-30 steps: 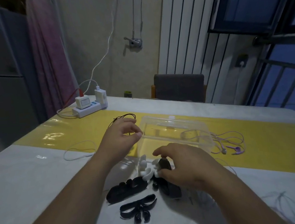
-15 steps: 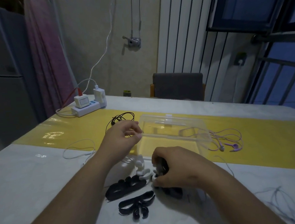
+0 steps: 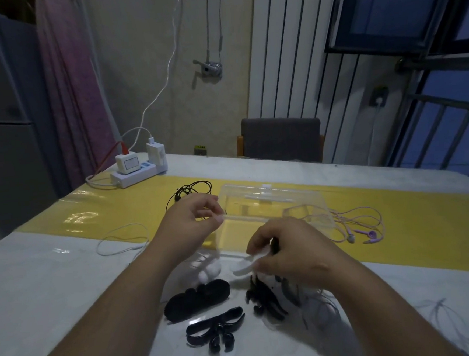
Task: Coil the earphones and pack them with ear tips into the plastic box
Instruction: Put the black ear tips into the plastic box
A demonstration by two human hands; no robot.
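Head view shows a person's two bare forearms reaching over a white table [image 3: 40, 291] crossed by a glossy yellow runner [image 3: 413, 220]. The left hand [image 3: 194, 223] has thumb and forefinger pressed together on the near-left top edge of the clear rectangular plastic box [image 3: 271, 203], which sits on the runner at the middle of the table. The right hand [image 3: 287, 253], just near of the box, has its fingers curled around a bunch of white curved ear tips [image 3: 243, 267] and a small black piece [image 3: 275, 245], held above the table.

A tangle of thin black earphones [image 3: 192, 191] lies on the runner just beyond the left hand. A loose white earphone cable [image 3: 123, 240] lies to the left, and pink-and-purple earphones [image 3: 363, 231] lie right of the box. On the near part of the table are a cluster of round white ear tips [image 3: 209, 271], black foam pads [image 3: 198, 298], black curved ear hooks [image 3: 216, 331] and more black ear hooks [image 3: 265, 301] under the right hand.

At the far left corner stands a white power strip [image 3: 137, 171] with chargers plugged in; a grey chair [image 3: 281, 140] stands at the far side.
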